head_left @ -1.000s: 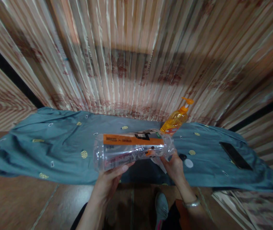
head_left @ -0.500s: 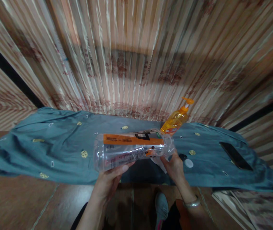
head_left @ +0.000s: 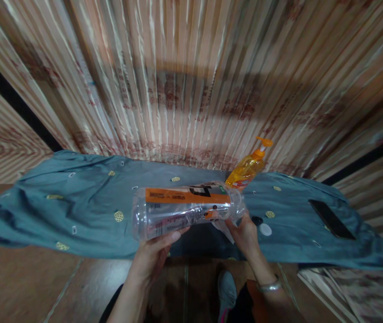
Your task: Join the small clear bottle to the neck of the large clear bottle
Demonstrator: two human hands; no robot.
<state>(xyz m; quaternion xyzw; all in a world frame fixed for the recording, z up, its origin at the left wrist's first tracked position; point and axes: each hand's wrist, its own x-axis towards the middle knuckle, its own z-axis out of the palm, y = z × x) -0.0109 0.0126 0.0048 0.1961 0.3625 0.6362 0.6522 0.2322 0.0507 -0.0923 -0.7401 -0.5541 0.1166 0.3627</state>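
A large clear plastic bottle point(head_left: 178, 211) with an orange and black label lies sideways between my hands, above the cloth-covered table. My left hand point(head_left: 156, 255) holds it from below near its base, thumb along the near side. At the neck end, my right hand point(head_left: 243, 233) grips the bottle, its fingers partly hidden. Something white and thin point(head_left: 225, 231), perhaps tissue or paper, shows under the bottle by my right hand. Close to that hand, a white round cap point(head_left: 265, 229) and a small black item point(head_left: 256, 220) lie on the cloth.
Behind the bottle's neck stands an orange pump bottle point(head_left: 247, 168) of yellow liquid. A dark phone point(head_left: 332, 219) lies at the right on the blue-green patterned tablecloth point(head_left: 90, 202). Striped curtains point(head_left: 178, 89) hang close behind the table, with dark poles point(head_left: 16, 96) at the sides.
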